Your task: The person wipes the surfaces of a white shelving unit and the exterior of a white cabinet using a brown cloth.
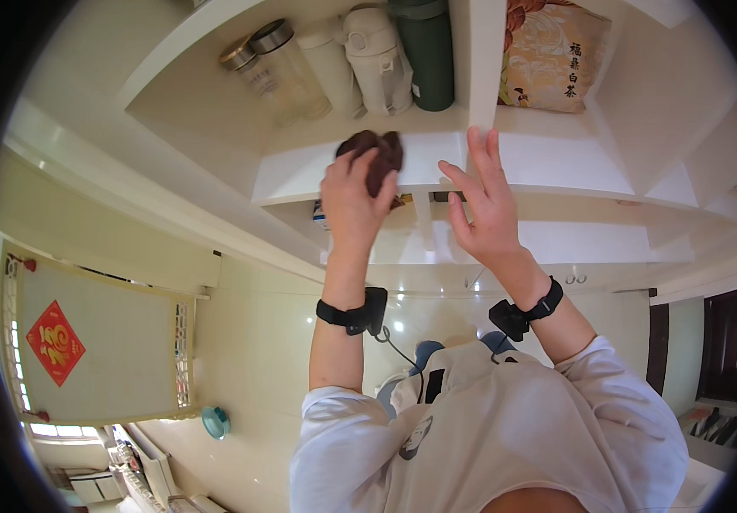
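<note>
My left hand [357, 199] is closed on a dark brown cloth [378, 160], held bunched over the front part of a white shelf [432, 151]. To its right, my right hand [485, 202] has its fingers spread and holds nothing; its fingertips are at the lower end of the upright divider [485, 70], and whether they touch it I cannot tell. Behind the cloth stand a dark green flask [429, 58], a white flask with a flip lid [378, 64], a plainer white bottle [333, 70] and two clear bottles with metal lids [291, 70]. Black straps with small devices circle both wrists.
Right of the divider, a patterned packet [551, 61] bearing writing leans in its compartment. Lower compartments hold a small box [321, 215], partly hidden by my left hand. On the floor to the left sits a teal basin [215, 423], near a hanging curtain [118, 340] with a red diamond decoration.
</note>
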Action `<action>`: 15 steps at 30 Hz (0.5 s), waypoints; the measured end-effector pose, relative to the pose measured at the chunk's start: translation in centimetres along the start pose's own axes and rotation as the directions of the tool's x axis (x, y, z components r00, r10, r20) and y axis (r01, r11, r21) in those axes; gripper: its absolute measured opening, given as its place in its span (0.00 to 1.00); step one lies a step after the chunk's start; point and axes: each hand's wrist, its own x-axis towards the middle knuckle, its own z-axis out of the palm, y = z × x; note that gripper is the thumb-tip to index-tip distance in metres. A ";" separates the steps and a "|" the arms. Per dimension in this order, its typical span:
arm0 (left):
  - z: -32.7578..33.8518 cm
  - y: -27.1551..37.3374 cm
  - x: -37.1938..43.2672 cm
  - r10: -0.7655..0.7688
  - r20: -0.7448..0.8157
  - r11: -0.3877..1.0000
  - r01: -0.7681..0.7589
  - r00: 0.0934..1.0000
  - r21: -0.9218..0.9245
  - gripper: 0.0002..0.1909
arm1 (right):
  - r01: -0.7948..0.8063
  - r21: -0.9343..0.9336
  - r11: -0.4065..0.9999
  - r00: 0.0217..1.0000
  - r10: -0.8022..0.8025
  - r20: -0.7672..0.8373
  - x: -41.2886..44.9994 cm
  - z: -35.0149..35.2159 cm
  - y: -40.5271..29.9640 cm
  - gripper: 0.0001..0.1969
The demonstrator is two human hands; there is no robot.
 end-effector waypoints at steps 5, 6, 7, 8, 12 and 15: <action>-1.8 -4.0 -0.4 -0.062 0.001 0.996 0.062 0.998 0.057 0.22 | 0.014 -0.033 0.999 1.000 -0.014 0.000 0.3 -0.1 -0.5 0.22; -2.3 -5.5 -0.5 -0.080 -0.061 0.992 0.085 0.995 0.088 0.22 | 0.010 -0.033 0.999 1.000 -0.010 0.002 0.3 -0.3 -0.5 0.22; -2.7 -6.7 -0.4 -0.078 -0.143 0.990 0.094 0.987 0.102 0.22 | 0.023 -0.032 0.999 1.000 -0.022 0.011 0.4 -0.4 -0.3 0.21; -2.7 -7.2 -0.7 -0.152 -0.141 0.978 0.169 0.978 0.122 0.23 | 0.035 -0.030 0.999 0.999 -0.034 0.020 0.4 -0.5 -0.2 0.21; -0.8 -5.4 -1.7 -0.187 -0.226 0.972 0.213 0.956 0.097 0.23 | 0.020 -0.027 0.999 0.999 -0.019 0.027 0.1 -0.6 0.0 0.21; 1.5 -1.7 -5.3 -0.139 -0.204 0.984 0.112 0.969 -0.138 0.26 | 0.011 -0.023 1.000 0.999 -0.010 0.043 0.2 -0.4 0.0 0.21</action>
